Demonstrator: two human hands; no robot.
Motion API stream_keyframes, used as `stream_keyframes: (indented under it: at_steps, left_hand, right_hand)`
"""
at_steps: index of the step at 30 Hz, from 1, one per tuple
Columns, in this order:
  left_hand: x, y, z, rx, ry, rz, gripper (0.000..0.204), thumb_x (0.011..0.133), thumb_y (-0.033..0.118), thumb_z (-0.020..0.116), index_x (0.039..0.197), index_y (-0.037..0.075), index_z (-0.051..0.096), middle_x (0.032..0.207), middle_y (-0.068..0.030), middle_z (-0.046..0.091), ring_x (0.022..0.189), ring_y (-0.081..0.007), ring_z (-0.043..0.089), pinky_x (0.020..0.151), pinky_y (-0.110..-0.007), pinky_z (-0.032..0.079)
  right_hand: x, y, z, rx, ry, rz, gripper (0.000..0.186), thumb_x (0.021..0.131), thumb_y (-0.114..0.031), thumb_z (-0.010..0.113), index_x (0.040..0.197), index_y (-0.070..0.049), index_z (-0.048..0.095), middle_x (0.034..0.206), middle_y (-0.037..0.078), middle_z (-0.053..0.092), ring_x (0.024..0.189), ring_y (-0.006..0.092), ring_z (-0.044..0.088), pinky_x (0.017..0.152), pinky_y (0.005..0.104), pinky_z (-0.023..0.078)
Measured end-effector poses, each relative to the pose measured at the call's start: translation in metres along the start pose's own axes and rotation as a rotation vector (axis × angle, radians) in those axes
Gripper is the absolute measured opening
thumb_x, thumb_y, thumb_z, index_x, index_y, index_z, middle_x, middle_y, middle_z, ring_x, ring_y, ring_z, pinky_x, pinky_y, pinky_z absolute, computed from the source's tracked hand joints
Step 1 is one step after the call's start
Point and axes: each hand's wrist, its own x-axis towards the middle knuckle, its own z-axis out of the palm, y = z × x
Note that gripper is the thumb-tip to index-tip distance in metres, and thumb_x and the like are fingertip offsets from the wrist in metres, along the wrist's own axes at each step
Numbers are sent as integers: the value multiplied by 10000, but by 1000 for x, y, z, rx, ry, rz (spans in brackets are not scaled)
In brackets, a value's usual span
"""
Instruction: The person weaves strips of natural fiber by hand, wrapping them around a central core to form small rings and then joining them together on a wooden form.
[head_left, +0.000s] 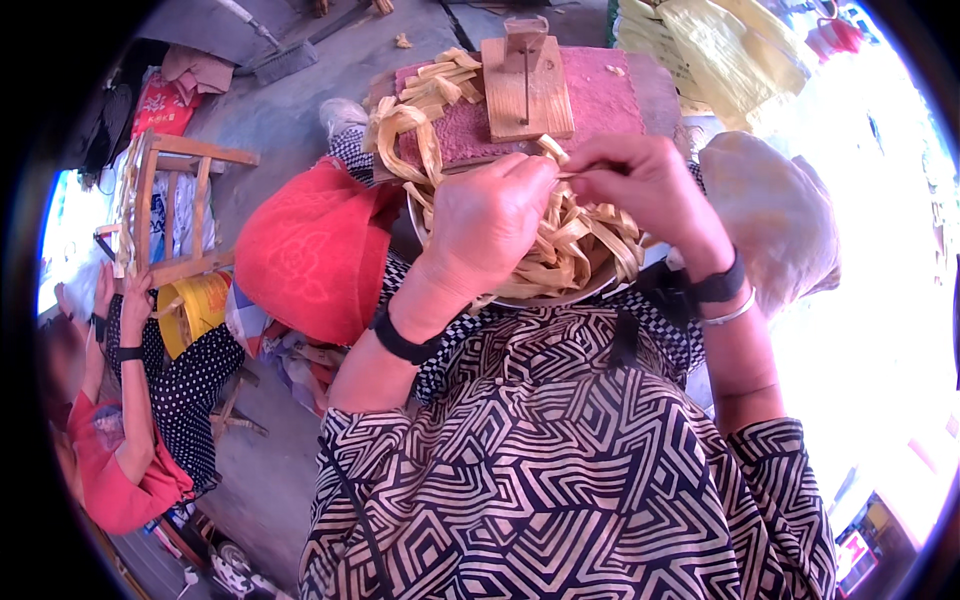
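Note:
My left hand (492, 218) is closed above a basin, fingers pressed together on a pale yellow strip (552, 150) whose folded end sticks up beyond the fingertips. Close beside it, my right hand (640, 185) pinches with thumb and forefinger at the same strip. Below both hands, the basin (590, 293) on my lap holds a tangle of curled, flat yellow strips (572, 245). A braided-looking length of strip (405, 135) hangs over the basin's left side. The part of the strip between my fingers is mostly hidden.
Beyond the basin stands a low bench with a pink cloth (610, 95), a wooden block with an upright post (528, 90) and a strip bundle (440, 85). Red cloth (310, 250) covers my left knee. At left, another person (125, 440) touches a wooden chair (190, 165).

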Motion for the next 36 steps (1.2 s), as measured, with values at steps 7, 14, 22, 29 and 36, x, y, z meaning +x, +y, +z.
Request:
stream_keyframes:
  at_steps: [7,14,22,29,36]
  left_hand:
    - [3,-21,-10,-568,-276,-331,168,931,122,536,963,-28,603,728,28,526,677,-33,435,600,-199,391]
    - [42,-76,18,-753,-63,-530,118,910,58,509,976,-5,584,736,35,532,680,-46,480,627,-191,407]
    - [50,-104,55,-436,3,-442,64,883,46,531,911,2,568,740,17,561,660,-57,497,616,-205,422]
    - [26,-82,41,-615,-77,-527,115,860,71,544,942,1,585,746,-63,616,646,-130,561,600,-253,452]
    - [28,-25,24,-1147,-343,-604,160,916,87,504,1034,7,574,779,-7,597,576,-55,509,504,-180,424]
  right_hand:
    - [5,-4,-8,-82,72,-23,95,825,-26,630,911,5,656,744,1,632,661,53,557,583,195,447]
    - [60,27,-4,-409,351,-196,125,868,-63,590,972,-10,636,680,-25,530,635,54,456,568,205,390]
    - [81,59,-3,-617,354,-121,164,803,-143,615,938,-61,656,777,138,643,682,323,613,642,386,494]
    - [38,35,-4,-396,249,-274,189,806,-165,645,947,-39,650,884,122,639,771,282,622,679,337,496]
    - [35,19,13,-584,393,-251,212,881,-246,572,811,-58,638,644,154,611,606,327,615,565,383,485]
